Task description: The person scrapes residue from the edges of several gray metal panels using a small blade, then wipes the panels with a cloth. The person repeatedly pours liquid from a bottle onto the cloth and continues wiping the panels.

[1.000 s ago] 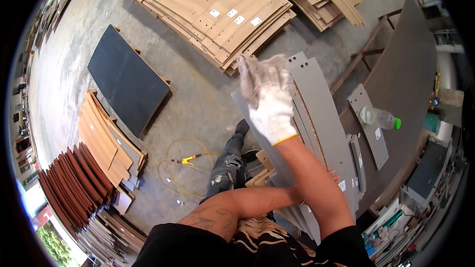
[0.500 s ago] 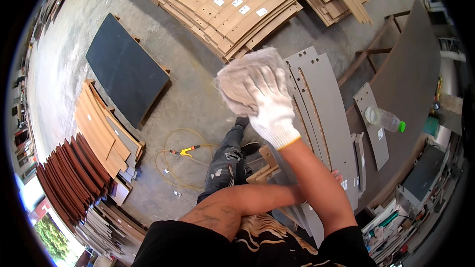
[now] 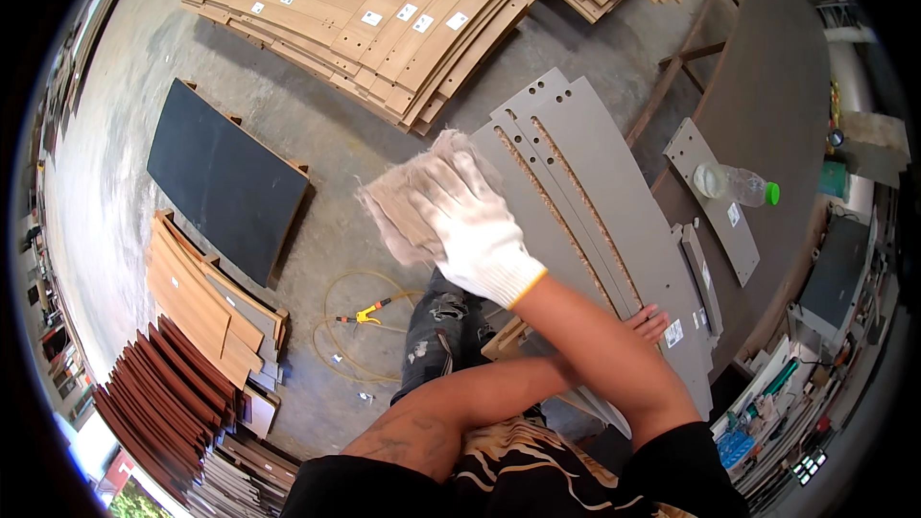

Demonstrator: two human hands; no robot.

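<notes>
My right hand (image 3: 472,227), in a white knit glove, holds a fuzzy beige-grey cloth (image 3: 395,200) with its fingers spread over it. The cloth is left of the top end of some grey panels (image 3: 614,197), which have drilled holes at that end and rough brown strips along their length. My left arm passes beneath the right forearm. The bare fingers of my left hand (image 3: 649,323) lie stretched on the panel face, near a white label (image 3: 673,333); the rest of that hand is hidden by the right forearm.
A clear bottle with a green cap (image 3: 748,184) lies on a small grey board (image 3: 715,216) over a large brown sheet. Stacked wood panels (image 3: 384,38) stand ahead. A dark panel (image 3: 225,177) and brown strips (image 3: 168,403) are left. A yellow air gun (image 3: 365,314) with hose lies on the floor.
My right hand has moved left and down with the cloth, away from the panels' upper end. More of my left fingers shows on the panel. The whole view has shifted slightly.
</notes>
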